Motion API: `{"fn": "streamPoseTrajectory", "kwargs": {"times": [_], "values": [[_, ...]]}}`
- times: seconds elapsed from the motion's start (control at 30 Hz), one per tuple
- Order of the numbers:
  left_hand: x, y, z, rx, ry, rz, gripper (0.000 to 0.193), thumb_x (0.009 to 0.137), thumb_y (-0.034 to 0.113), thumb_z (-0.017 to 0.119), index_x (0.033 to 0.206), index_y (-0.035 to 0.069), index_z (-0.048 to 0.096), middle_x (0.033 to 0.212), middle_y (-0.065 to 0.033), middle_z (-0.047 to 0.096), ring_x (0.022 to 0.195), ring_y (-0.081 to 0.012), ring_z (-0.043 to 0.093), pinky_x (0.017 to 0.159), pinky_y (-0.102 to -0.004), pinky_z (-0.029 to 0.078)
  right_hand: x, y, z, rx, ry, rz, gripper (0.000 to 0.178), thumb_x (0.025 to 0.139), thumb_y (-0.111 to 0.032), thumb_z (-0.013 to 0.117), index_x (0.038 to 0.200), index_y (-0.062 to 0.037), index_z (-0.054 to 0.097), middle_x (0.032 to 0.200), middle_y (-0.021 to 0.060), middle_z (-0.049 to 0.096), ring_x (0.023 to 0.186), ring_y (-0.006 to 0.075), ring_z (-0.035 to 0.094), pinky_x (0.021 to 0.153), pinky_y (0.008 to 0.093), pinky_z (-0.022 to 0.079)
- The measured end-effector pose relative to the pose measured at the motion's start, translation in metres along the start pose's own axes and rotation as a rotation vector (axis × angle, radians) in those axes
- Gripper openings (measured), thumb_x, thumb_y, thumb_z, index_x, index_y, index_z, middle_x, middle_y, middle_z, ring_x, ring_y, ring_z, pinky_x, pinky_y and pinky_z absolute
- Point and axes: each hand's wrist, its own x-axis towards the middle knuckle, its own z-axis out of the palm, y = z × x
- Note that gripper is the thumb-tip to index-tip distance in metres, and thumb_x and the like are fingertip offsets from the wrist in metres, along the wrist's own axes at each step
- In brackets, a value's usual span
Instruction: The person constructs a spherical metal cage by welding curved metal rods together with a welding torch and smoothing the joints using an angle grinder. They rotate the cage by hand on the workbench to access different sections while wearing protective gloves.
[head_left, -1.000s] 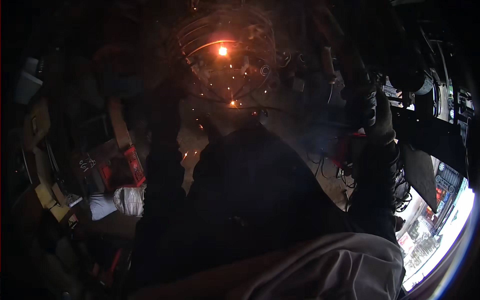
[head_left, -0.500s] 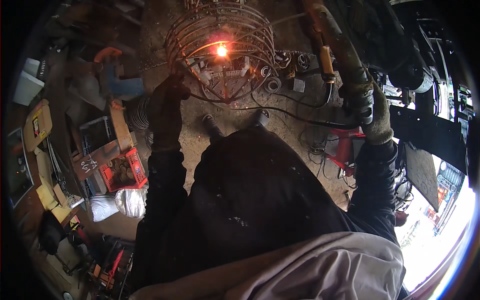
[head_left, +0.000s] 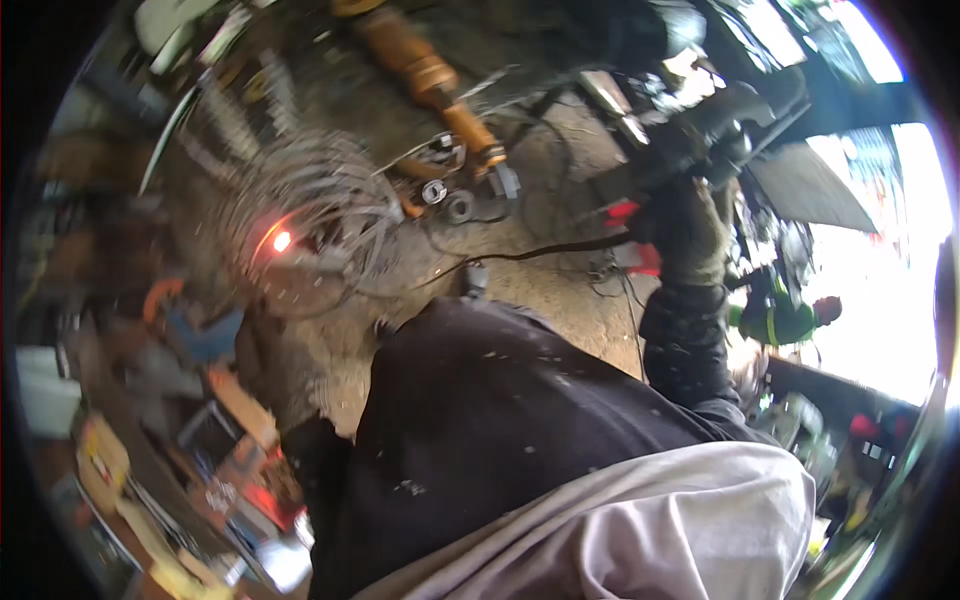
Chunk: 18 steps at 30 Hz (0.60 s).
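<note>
A rusty cage of metal rings and rods (head_left: 330, 185) lies at the upper left, blurred by motion. One spot on it glows orange-white (head_left: 282, 241). My left hand (head_left: 268, 345), in a dark glove, is by the cage's near left edge; its fingers are smeared, so its grip is unclear. At the right, my right hand (head_left: 700, 235) wears a pale knit glove and is closed. A dark cable (head_left: 540, 250) runs across the floor toward it; what the fingers hold is hidden. Just beyond that hand is a grey metal fitting (head_left: 725, 125).
An orange cylindrical tool (head_left: 425, 75) stretches across the top, with metal rings (head_left: 460, 206) below it. Blue metal part (head_left: 205, 335), wooden board (head_left: 242, 405) and red crate (head_left: 268, 500) crowd the left. A blurred green-clad shape (head_left: 785, 318), seemingly a person, is at the right.
The view has swung, so the cage and its glowing spot now sit farther left and lower. The right hand appears slightly left of before. The left hand has blurred and dropped lower in view.
</note>
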Motion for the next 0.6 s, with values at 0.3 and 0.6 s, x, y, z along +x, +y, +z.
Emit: {"fn": "streamPoseTrajectory", "kwargs": {"times": [0.3, 0.6], "values": [[0.001, 0.026, 0.015, -0.373, 0.122, -0.484, 0.048, 0.098, 0.028, 0.059, 0.131, -0.006, 0.052, 0.111, -0.0145, 0.065, 0.099, -0.0234, 0.064, 0.087, -0.0353, 0.051, 0.072, 0.01, -0.068, 0.014, 0.598, -0.277, 0.03, 0.096, -0.023, 0.059, 0.12, -0.0058, 0.051, 0.09, 0.0075, 0.063, 0.074, 0.0172, 0.066, 0.062, 0.0296, 0.055], [-0.006, 0.002, -0.01, 0.204, -0.114, 0.221, 0.052, 0.09, 0.017, 0.067, 0.136, -0.001, 0.051, 0.121, -0.0186, 0.059, 0.106, -0.0335, 0.061, 0.087, -0.0376, 0.051, 0.207, 0.08, -0.086, -0.741, 0.791, -0.459, 0.06, 0.081, -0.035, 0.071, 0.123, 0.0048, 0.054, 0.111, 0.0172, 0.067, 0.101, 0.0287, 0.064, 0.087, 0.0404, 0.049]]}}
